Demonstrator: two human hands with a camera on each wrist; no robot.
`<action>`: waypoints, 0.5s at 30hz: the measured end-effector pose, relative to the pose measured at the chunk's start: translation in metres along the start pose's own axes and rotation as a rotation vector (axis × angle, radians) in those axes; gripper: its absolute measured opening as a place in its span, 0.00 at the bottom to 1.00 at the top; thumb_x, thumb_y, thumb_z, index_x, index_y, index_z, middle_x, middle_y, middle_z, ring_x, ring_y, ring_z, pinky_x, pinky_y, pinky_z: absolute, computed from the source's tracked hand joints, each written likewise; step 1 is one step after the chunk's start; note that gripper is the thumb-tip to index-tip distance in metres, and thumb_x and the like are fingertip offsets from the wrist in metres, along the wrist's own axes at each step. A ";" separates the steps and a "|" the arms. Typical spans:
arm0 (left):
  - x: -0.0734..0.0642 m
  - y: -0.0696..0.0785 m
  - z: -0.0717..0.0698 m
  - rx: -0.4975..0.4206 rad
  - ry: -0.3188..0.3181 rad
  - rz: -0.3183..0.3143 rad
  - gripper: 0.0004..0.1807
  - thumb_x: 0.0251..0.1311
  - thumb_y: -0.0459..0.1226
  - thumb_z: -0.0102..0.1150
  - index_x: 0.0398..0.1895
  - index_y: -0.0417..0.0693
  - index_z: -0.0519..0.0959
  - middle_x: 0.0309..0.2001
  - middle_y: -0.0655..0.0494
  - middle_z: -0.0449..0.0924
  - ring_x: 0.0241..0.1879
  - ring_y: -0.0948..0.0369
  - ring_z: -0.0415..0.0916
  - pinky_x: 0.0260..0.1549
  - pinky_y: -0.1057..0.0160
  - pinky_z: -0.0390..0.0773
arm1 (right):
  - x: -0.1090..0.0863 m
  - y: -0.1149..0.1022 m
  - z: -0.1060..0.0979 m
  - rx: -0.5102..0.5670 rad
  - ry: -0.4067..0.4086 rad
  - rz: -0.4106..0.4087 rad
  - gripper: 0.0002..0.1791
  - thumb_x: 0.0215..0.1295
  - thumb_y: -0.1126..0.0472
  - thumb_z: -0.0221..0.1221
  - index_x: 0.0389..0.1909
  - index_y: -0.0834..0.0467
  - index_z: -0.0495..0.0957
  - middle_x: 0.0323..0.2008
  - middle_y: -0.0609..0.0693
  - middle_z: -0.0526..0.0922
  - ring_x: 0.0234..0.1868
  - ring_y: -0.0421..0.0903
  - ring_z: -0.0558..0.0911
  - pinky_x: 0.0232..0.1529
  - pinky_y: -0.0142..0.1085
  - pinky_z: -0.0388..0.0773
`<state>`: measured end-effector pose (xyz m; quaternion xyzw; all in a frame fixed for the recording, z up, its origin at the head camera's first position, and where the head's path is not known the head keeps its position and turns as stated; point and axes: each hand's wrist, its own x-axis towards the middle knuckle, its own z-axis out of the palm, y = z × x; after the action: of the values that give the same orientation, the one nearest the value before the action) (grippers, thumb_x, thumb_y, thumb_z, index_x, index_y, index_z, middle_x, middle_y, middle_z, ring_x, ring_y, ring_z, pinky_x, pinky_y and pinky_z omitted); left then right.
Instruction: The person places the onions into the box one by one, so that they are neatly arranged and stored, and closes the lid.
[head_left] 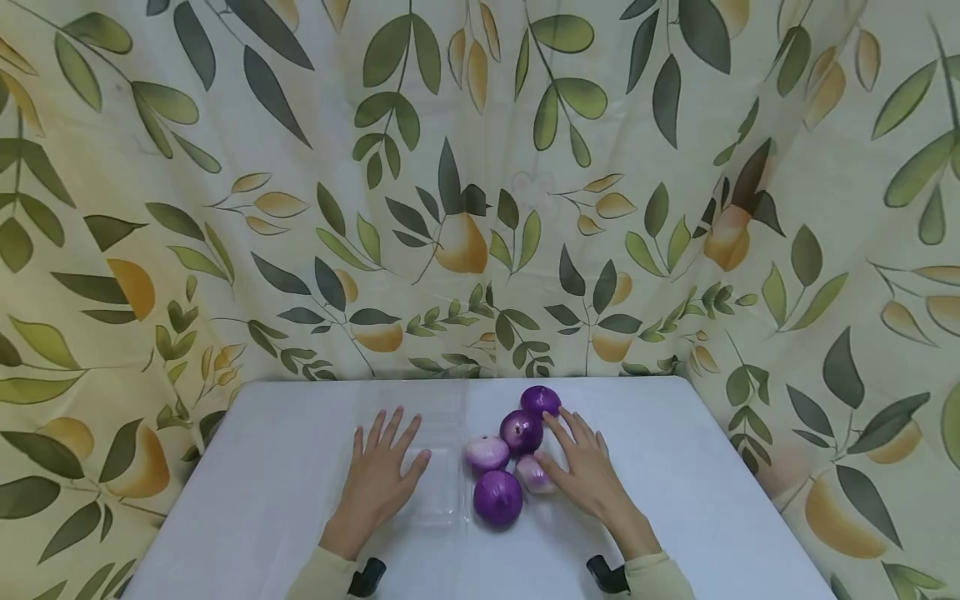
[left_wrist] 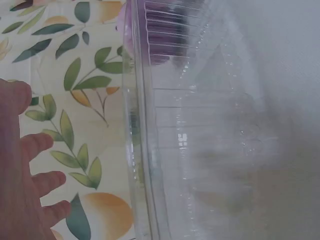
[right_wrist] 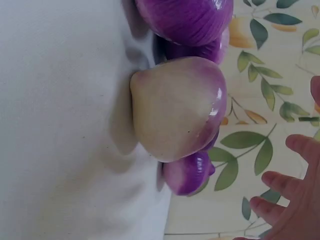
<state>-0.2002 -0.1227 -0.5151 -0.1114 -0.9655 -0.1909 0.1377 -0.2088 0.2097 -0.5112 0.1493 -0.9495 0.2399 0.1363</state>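
Several purple onions sit in a cluster on the white table, right of a clear plastic container (head_left: 438, 500). Nearest the front is a dark purple onion (head_left: 498, 499); a paler onion (head_left: 487, 454) lies behind it and a whitish-purple onion (head_left: 535, 474) to its right. Farther back are another dark onion (head_left: 521, 432) and the rearmost onion (head_left: 541, 400). My left hand (head_left: 381, 475), fingers spread, is over the container's left part and holds nothing. My right hand (head_left: 588, 471) has its fingers extended beside the onions; the right wrist view shows its fingers apart from the whitish-purple onion (right_wrist: 177, 110).
The white table (head_left: 675, 500) extends to both sides of the hands. Behind it hangs a leaf-and-fruit patterned cloth (head_left: 480, 208). In the left wrist view, the container's clear ribbed wall (left_wrist: 170, 110) stands up from the table, with purple showing through it.
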 end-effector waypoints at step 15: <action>-0.013 -0.021 -0.010 -0.017 0.083 -0.063 0.31 0.69 0.52 0.49 0.73 0.53 0.63 0.75 0.45 0.59 0.75 0.42 0.53 0.69 0.32 0.55 | -0.012 0.010 0.010 0.128 0.054 0.024 0.35 0.67 0.49 0.57 0.73 0.52 0.62 0.71 0.63 0.64 0.70 0.67 0.64 0.64 0.69 0.63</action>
<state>-0.1910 -0.1475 -0.5175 -0.0739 -0.9603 -0.2078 0.1706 -0.2036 0.2155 -0.5278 0.1396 -0.9299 0.3057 0.1492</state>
